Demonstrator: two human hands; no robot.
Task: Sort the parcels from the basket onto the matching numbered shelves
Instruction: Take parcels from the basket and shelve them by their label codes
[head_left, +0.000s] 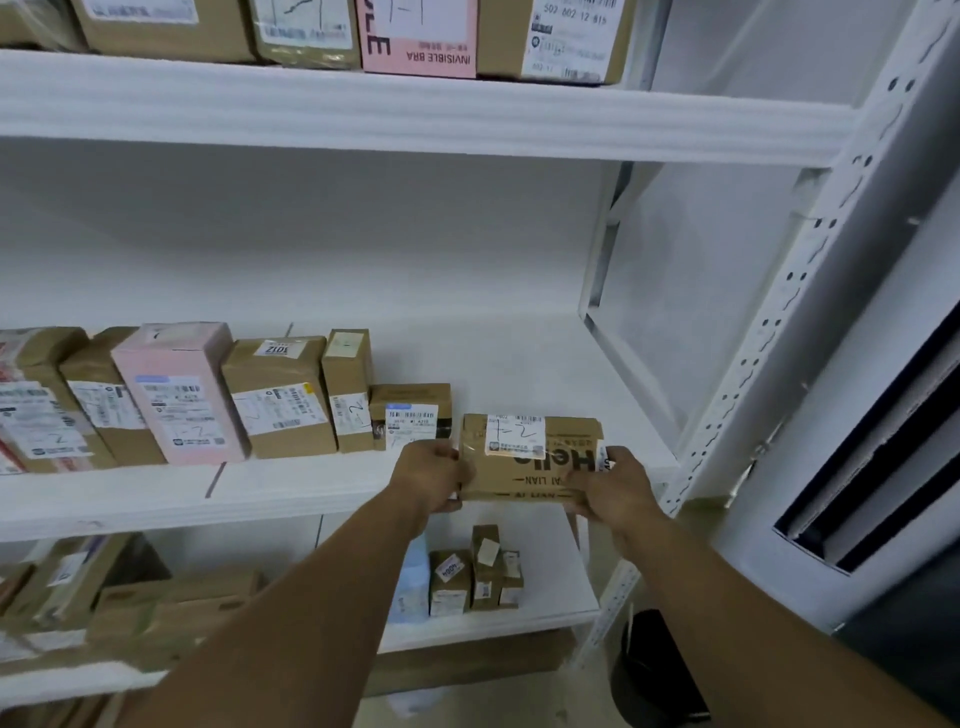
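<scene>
Parcels (280, 400) marked 1-2 already line our middle shelf (311, 493); left hand (434, 475) and right hand (615, 491) curl fingers around another parcel (524, 460) at its front edge; basket unseen.

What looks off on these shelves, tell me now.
The pink box on the top shelf stands upside down: its INVISIBLE BRA print reads inverted. The brown carton that the left hand and right hand hold at the middle shelf also has inverted printing, though its 1-2 label reads upright. Nothing looks damaged or spilled.

Head-worn view; close, facing shelves (519, 364)
</scene>
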